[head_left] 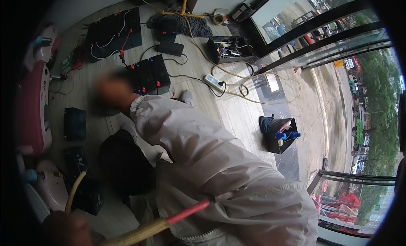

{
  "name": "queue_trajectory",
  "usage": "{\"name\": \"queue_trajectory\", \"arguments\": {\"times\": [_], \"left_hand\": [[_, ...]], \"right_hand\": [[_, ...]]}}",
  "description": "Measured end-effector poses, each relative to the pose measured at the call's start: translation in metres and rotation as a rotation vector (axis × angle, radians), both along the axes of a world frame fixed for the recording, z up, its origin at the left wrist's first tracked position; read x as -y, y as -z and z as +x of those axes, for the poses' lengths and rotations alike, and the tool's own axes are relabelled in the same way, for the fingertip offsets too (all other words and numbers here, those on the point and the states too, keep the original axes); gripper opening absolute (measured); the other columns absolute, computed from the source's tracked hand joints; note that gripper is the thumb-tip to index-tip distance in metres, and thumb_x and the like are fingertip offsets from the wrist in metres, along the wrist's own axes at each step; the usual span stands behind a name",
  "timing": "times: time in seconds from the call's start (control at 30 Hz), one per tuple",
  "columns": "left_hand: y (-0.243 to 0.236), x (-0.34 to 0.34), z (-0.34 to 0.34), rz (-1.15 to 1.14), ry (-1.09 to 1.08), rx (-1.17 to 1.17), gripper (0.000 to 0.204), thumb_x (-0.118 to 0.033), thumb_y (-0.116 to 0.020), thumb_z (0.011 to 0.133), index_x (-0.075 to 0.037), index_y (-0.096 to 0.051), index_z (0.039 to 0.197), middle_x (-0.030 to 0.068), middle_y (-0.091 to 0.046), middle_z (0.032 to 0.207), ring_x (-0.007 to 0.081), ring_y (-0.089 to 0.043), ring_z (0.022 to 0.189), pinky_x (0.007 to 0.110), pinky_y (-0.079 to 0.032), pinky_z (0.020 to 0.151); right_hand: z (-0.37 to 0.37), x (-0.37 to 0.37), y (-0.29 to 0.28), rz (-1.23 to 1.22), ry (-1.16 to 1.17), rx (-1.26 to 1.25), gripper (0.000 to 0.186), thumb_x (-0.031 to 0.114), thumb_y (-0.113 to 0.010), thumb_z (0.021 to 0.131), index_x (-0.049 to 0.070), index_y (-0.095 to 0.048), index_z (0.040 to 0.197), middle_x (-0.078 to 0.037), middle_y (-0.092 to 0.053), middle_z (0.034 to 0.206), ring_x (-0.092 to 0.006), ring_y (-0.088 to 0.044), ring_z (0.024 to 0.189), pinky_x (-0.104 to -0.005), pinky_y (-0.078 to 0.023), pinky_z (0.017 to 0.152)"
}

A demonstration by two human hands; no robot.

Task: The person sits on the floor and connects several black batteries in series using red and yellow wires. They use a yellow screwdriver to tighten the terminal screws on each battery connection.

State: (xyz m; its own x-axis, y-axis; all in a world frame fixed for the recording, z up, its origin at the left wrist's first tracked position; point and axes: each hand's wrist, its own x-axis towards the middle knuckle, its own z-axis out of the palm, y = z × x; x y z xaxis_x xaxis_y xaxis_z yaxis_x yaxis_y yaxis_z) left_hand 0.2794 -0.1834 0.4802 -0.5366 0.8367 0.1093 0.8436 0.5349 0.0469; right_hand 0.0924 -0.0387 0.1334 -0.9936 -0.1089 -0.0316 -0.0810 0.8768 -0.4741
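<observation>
One far battery block (112, 28) carrying white and red leads (126, 40) on floor (237, 131); near battery block (149, 74) showing none on top I'm spotting: wiring looking partial. Right hand (113, 91) sitting at near battery block, left hand (67, 230) by yellow-sleeved cable (144, 232); both blurred, can't tell grips. Pale sleeve (198, 136) blocking view; dark box (75, 124), power strip (213, 81) crowding.

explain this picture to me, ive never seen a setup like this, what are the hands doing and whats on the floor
There's no machine, just a person's bare hands. The only picture comes from a wide camera on their head, so it bends and looks tilted. The pale sleeve leads to the right hand, near black batteries; blur hides what it grips. The left hand, blurred too, seems to hold a yellow cord. A power strip and mop are also on the floor.
</observation>
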Motion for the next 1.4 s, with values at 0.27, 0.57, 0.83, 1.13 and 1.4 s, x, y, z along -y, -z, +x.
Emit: {"name": "queue_trajectory", "arguments": {"times": [0.27,0.57,0.83,1.13,1.4], "left_hand": [[0.192,0.095,-0.147,1.060,-0.437,0.539,0.029,-0.014,-0.048,0.108,0.007,-0.065,0.118,0.0209,-0.069,0.120,0.0302,-0.067,0.115,0.041,-0.052,0.104],[0.430,0.121,-0.150,1.322,-1.056,0.252,0.058,0.008,-0.056,0.095,0.000,-0.039,0.150,0.0137,-0.066,0.113,0.0203,-0.069,0.098,0.033,-0.056,0.087],[0.520,0.090,-0.142,2.065,-1.215,1.514,0.040,-0.010,-0.051,0.101,0.003,-0.050,0.138,0.0080,-0.056,0.098,0.0127,-0.050,0.069,0.028,-0.046,0.066],[0.500,0.068,-0.138,2.013,-1.181,1.738,0.021,-0.014,-0.051,0.105,-0.003,-0.062,0.119,-0.0012,-0.051,0.078,0.0109,-0.046,0.066,0.029,-0.045,0.064],[0.522,0.065,-0.134,1.628,-1.147,1.835,0.026,-0.012,-0.050,0.103,-0.006,-0.063,0.124,-0.0013,-0.050,0.079,0.0097,-0.043,0.063,0.028,-0.041,0.059]], "right_hand": [[-0.009,-0.032,0.008,-0.050,-0.071,-0.036,0.050,0.040,-0.064,0.094,0.003,-0.048,0.124,-0.019,-0.072,0.102,-0.0372,-0.072,0.095,-0.0463,-0.057,0.079],[-0.015,-0.032,-0.015,0.036,-0.190,-0.114,0.030,0.027,-0.076,0.086,0.008,-0.063,0.106,-0.013,-0.065,0.094,-0.0361,-0.066,0.086,-0.0461,-0.053,0.073],[-0.028,-0.020,-0.036,0.091,-0.358,-0.017,0.035,0.029,-0.072,0.089,0.008,-0.055,0.111,-0.013,-0.068,0.080,-0.0361,-0.070,0.080,-0.0477,-0.054,0.071],[-0.045,-0.008,-0.043,0.122,-0.407,-0.073,0.033,0.018,-0.071,0.084,0.008,-0.059,0.113,-0.013,-0.067,0.089,-0.0354,-0.067,0.088,-0.0457,-0.052,0.084],[-0.045,-0.008,-0.043,0.068,-0.486,-0.213,0.032,0.018,-0.070,0.085,0.010,-0.061,0.115,-0.011,-0.068,0.086,-0.0334,-0.067,0.089,-0.0459,-0.051,0.086]]}}
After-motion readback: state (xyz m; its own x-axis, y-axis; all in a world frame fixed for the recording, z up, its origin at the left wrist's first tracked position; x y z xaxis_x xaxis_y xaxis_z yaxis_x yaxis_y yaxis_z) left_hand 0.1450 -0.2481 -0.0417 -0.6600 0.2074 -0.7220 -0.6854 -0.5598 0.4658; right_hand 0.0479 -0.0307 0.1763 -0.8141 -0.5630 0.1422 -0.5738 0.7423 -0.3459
